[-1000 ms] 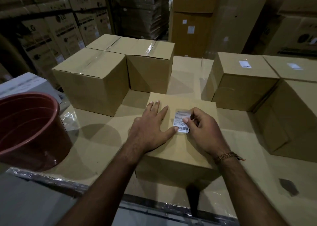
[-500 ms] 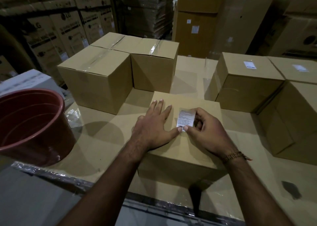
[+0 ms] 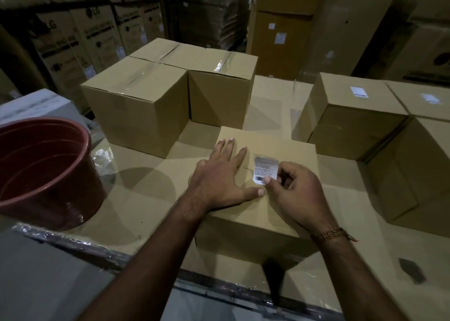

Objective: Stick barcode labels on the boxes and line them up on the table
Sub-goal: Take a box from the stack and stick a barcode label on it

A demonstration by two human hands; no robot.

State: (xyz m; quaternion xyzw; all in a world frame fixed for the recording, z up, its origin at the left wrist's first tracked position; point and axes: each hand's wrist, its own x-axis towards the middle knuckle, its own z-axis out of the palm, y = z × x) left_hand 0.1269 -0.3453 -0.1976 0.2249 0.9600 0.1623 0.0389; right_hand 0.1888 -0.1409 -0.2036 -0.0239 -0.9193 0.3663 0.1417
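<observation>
**Label pinched over the near box**

I see my left hand point(image 3: 220, 183) lying flat on the top of the near box point(image 3: 287, 213), fingers straight and spread apart, thumb stretched out toward the right along the cardboard. It holds nothing; it only presses on the lid.

My right hand point(image 3: 295, 194) is curled, thumb and forefinger clamped on the lower right corner of the label point(image 3: 265, 169). The label is a small white slip with print above and a barcode at its lower edge. It sits over the middle of the box top, just beside my left forefinger. I cannot tell whether its far end is touching the cardboard or lifted off it. A bracelet point(image 3: 328, 234) shows on my right wrist.

The near box stands at the front of the table point(image 3: 136, 199), close to the edge. Behind it to the left stand two taped boxes point(image 3: 136, 106) touching side by side, with no labels visible on their tops. To the right, a box point(image 3: 350, 116) carries a white label on its lid, and another labelled one sits against it at the frame's edge, with a third box point(image 3: 414, 174) in front of them.

A red bucket point(image 3: 43, 174) stands on the table's left end, well apart from the near box. Stacked cartons point(image 3: 80, 40) fill the dim background.
</observation>
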